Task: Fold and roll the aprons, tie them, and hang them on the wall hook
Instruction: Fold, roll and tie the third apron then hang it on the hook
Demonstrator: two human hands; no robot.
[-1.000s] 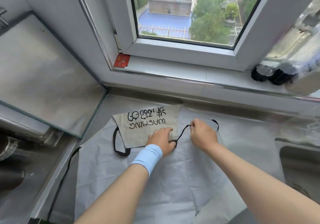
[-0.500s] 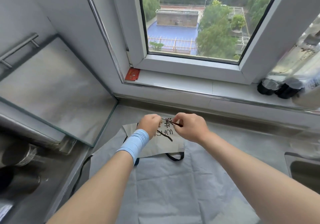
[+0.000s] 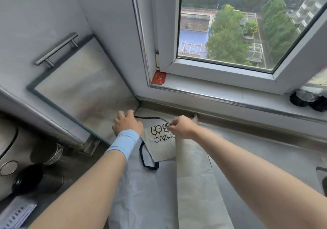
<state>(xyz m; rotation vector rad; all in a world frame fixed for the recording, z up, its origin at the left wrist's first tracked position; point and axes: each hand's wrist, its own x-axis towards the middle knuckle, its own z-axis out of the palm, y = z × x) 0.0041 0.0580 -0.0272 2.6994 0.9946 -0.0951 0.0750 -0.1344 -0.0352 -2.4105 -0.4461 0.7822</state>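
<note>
Step in hand, as judged: the fold stage, with the tie being sorted out before any rolling. The apron lies flat on the counter below the window, printed bib at the far end. Its right side is already turned over lengthwise into a long folded strip; the left side is not yet folded. The black strap runs nearly taut across the bib's top edge between the two hands, and a second loop of it lies slack at the bib's left lower corner. The right hand pinches the strap between thumb and fingertips, the other fingers curled in. The left hand, above a blue wristband, is curled over the strap's far end in the counter's corner. Its palm side is hidden, so that grip is inferred from the strap's tension. The next move likely calls for laying the strap inside the bib's outline, then folding the left side across to match.
</note>
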